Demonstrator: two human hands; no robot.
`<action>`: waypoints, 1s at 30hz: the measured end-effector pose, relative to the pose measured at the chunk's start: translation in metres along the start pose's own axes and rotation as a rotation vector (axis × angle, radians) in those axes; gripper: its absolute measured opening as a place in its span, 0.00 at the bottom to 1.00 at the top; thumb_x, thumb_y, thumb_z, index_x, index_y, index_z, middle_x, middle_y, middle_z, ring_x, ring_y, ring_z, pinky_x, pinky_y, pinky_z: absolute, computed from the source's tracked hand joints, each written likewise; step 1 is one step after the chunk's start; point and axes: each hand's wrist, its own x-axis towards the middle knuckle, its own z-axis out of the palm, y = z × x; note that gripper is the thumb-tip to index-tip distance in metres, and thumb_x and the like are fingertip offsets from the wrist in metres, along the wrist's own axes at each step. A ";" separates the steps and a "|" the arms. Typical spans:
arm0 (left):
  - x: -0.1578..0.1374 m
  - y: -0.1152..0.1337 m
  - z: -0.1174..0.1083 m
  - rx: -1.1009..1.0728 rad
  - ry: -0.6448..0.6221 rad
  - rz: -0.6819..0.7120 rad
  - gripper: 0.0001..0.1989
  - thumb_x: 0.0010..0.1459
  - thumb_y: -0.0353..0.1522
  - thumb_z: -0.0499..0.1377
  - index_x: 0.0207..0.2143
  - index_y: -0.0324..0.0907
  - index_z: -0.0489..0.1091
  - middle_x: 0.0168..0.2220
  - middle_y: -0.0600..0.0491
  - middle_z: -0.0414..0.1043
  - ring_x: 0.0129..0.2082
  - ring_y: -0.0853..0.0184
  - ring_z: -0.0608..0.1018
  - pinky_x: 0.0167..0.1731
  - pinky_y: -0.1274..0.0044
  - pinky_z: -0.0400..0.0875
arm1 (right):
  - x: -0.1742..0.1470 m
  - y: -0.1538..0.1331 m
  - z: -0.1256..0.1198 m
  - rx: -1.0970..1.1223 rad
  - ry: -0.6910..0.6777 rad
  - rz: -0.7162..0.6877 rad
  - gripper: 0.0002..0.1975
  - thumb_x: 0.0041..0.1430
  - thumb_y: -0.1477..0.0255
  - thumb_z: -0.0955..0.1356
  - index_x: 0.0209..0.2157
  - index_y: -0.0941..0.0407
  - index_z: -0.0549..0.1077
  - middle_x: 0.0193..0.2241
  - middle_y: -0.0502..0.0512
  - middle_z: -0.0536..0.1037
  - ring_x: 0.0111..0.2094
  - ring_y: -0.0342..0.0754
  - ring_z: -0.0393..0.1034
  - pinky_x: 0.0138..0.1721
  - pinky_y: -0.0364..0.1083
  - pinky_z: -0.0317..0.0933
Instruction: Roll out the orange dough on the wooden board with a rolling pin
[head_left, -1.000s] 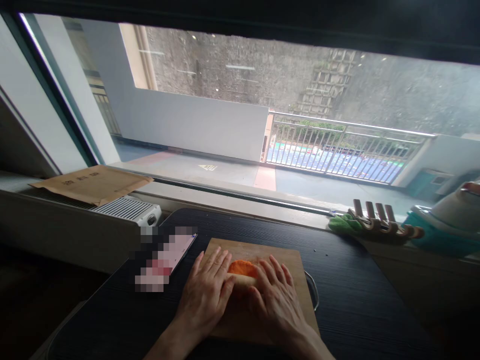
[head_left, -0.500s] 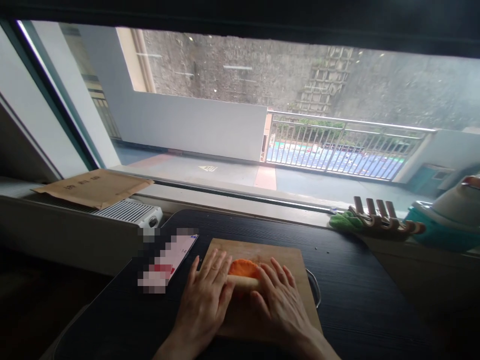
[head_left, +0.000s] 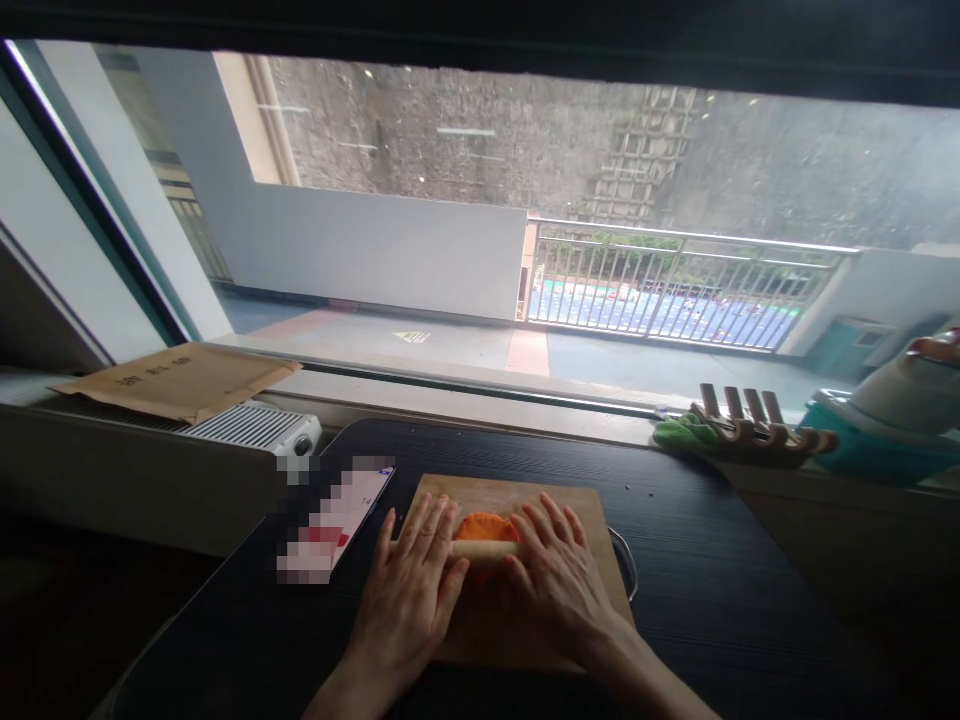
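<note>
Orange sheet [head_left: 486, 527] on wooden board [head_left: 510, 489], showing at rolling pin [head_left: 486, 549]'s 12 o'clock. Left hand [head_left: 412, 575] on pin's 9 o'clock end, right hand [head_left: 561, 568] on its 3; both flat, palms down, fingers extended. Board's on desk [head_left: 712, 590]; phone [head_left: 349, 515] around 9:30, envelope [head_left: 180, 383] at 10.

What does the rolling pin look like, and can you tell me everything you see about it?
The rolling pin is pale, smooth and straight, and looks wooden. It lies crosswise over flat orange dough, which shows along its far side, above a brown board. The left hand and right hand rest on it, fingers stretched out. Its middle shows clearly between them; I can't tell whether it has handles.
</note>
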 end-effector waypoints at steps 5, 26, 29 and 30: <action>0.054 -0.004 0.003 0.023 -0.073 -0.143 0.27 0.66 0.39 0.44 0.61 0.32 0.61 0.62 0.40 0.61 0.64 0.51 0.59 0.62 0.51 0.47 | 0.050 0.003 -0.008 -0.046 -0.094 0.201 0.24 0.69 0.58 0.54 0.55 0.54 0.69 0.60 0.60 0.65 0.66 0.58 0.45 0.62 0.59 0.42; 0.026 -0.009 0.007 0.022 -0.026 -0.059 0.25 0.66 0.40 0.44 0.60 0.37 0.63 0.61 0.45 0.63 0.63 0.54 0.62 0.61 0.54 0.53 | 0.016 0.002 -0.004 -0.047 -0.077 0.029 0.26 0.69 0.59 0.53 0.59 0.57 0.64 0.62 0.58 0.63 0.67 0.57 0.42 0.64 0.57 0.37; 0.017 -0.008 0.008 0.028 -0.012 -0.057 0.27 0.66 0.40 0.43 0.62 0.35 0.60 0.62 0.44 0.61 0.63 0.53 0.62 0.61 0.54 0.53 | 0.017 0.002 -0.005 -0.046 -0.060 0.011 0.25 0.69 0.58 0.53 0.59 0.56 0.65 0.61 0.58 0.64 0.66 0.57 0.42 0.65 0.57 0.36; 0.026 -0.008 0.008 0.032 -0.027 -0.083 0.27 0.66 0.39 0.43 0.60 0.34 0.61 0.61 0.43 0.62 0.63 0.52 0.62 0.61 0.53 0.52 | 0.027 0.003 -0.006 -0.051 -0.067 0.047 0.25 0.69 0.59 0.53 0.57 0.56 0.67 0.60 0.58 0.65 0.66 0.58 0.44 0.64 0.58 0.38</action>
